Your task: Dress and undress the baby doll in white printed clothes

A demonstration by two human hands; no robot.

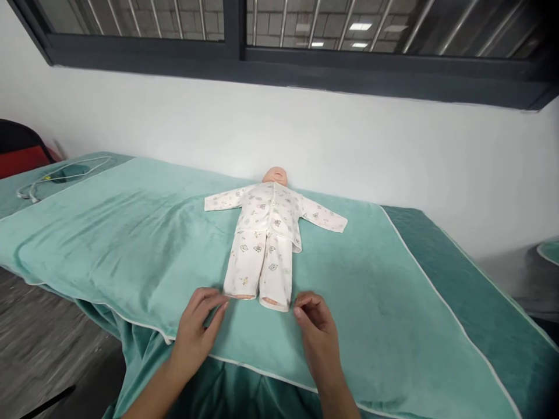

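Note:
A baby doll (pixel 275 175) lies on its back, its bare head toward the wall. It wears a white printed long-sleeved top (pixel 271 209) with both sleeves spread sideways. Matching white trousers (pixel 244 262) cover its legs; only a little of the doll shows inside the two leg openings. At the hem on the left is my left hand (pixel 198 326), fingers loosely bent and thumb apart, the tips at or almost on the cloth. My right hand (pixel 318 329) is just beside the other hem, fingers curled with a small gap to the thumb. Neither hand visibly grips anything.
A light green blanket (pixel 371 302) with white edging spreads under the doll over a darker green cover (pixel 454 273). White cord (pixel 32 189) lies at the far left. Behind stands a white wall (pixel 393 145) below a dark-framed window (pixel 279 64). A red and black chair (pixel 21 154) is at left.

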